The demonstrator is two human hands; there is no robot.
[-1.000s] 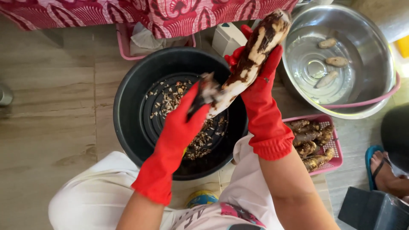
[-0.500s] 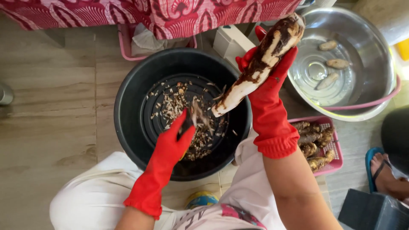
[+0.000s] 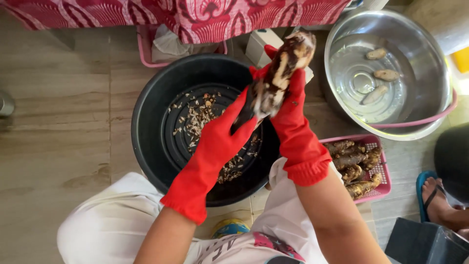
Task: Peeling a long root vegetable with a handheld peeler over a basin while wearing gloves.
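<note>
Head view looks straight down at your two hands in red rubber gloves, both working over a black tub (image 3: pixel 146 127) on the wooden floor (image 3: pixel 53 122). Your right hand (image 3: pixel 288 105) is wrapped around the upper part of a long root (image 3: pixel 281 73), fingers closed behind it, holding it tilted with its top end up toward the patterned red cloth (image 3: pixel 205 17) and its lower end down over the tub. The root is partly peeled: pale flesh shows in patches between strips of dark brown skin. Your left hand (image 3: pixel 227 132) is closed at the lower end of the root, gripping a dark blade or scraper (image 3: pixel 243 117) pressed against the skin; you cannot tell from here exactly what tool it is. Brown and pale peelings (image 3: pixel 195 117) lie scattered across the bottom of the tub, right below the root.

To your right a large steel bowl (image 3: pixel 425 58) holds shallow water with three peeled pale roots (image 3: pixel 386 75) lying in it, set apart from one another. Just below the bowl, beside your right forearm, a pink basket (image 3: pixel 378 188) holds a heap of unpeeled brown roots (image 3: pixel 354 164). Behind the tub a second pink basket (image 3: pixel 146 54) sits partly under the cloth, with a white box (image 3: pixel 259 44) next to it. At the far right edge another person's foot in a blue sandal (image 3: pixel 432 195) rests on the floor.
</note>
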